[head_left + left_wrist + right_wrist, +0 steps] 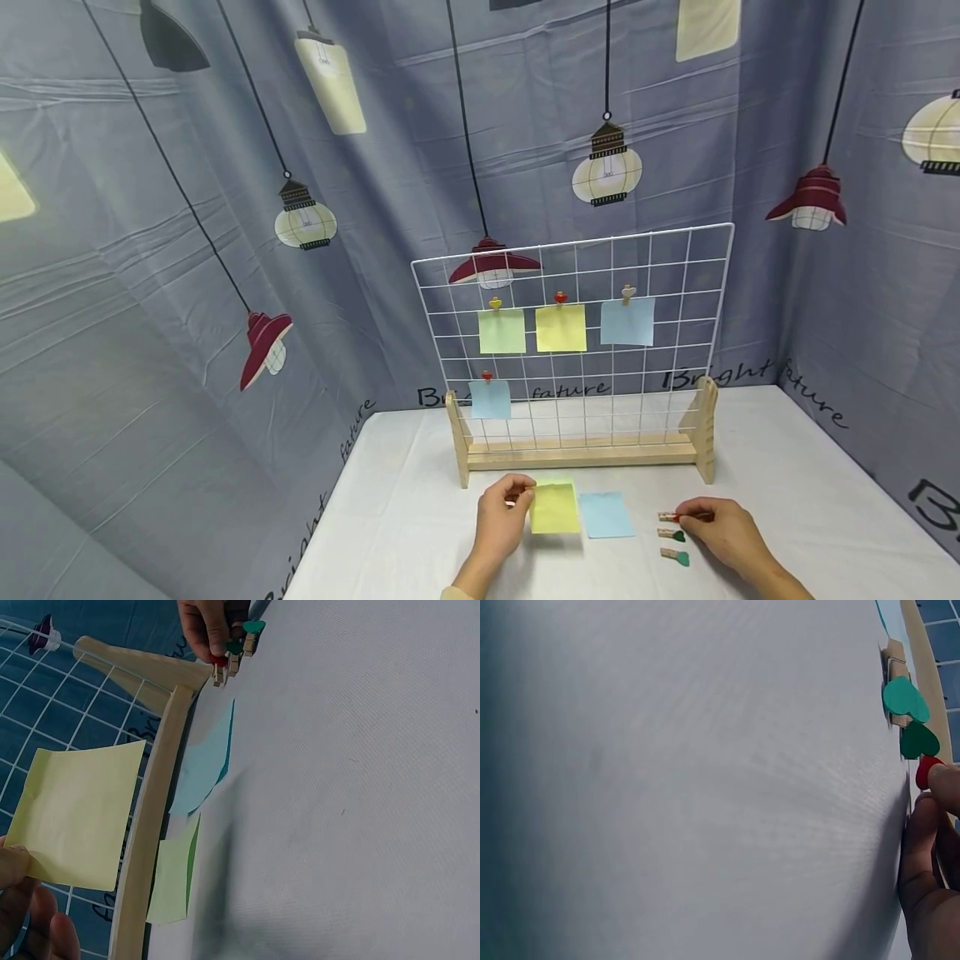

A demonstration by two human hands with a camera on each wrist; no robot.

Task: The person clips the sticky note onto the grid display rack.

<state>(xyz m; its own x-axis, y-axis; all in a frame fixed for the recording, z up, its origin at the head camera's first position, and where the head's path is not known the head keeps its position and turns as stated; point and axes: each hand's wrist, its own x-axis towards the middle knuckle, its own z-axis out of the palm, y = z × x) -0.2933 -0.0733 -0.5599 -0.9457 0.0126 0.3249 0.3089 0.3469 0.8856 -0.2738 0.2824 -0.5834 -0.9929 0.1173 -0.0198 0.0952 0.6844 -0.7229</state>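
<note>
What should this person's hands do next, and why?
Probably the right hand should lift the red clip toward the wire grid: its fingers are on that clip, the left hand holds a yellow note off the table, and each hanging note has its own peg.

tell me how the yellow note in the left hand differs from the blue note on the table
The yellow note is pinched up by the left hand; the blue note rests on the table. In the head view, the yellow note hides most of a green note, while the blue note covers none. Both look roughly square, with no writing visible.
</note>
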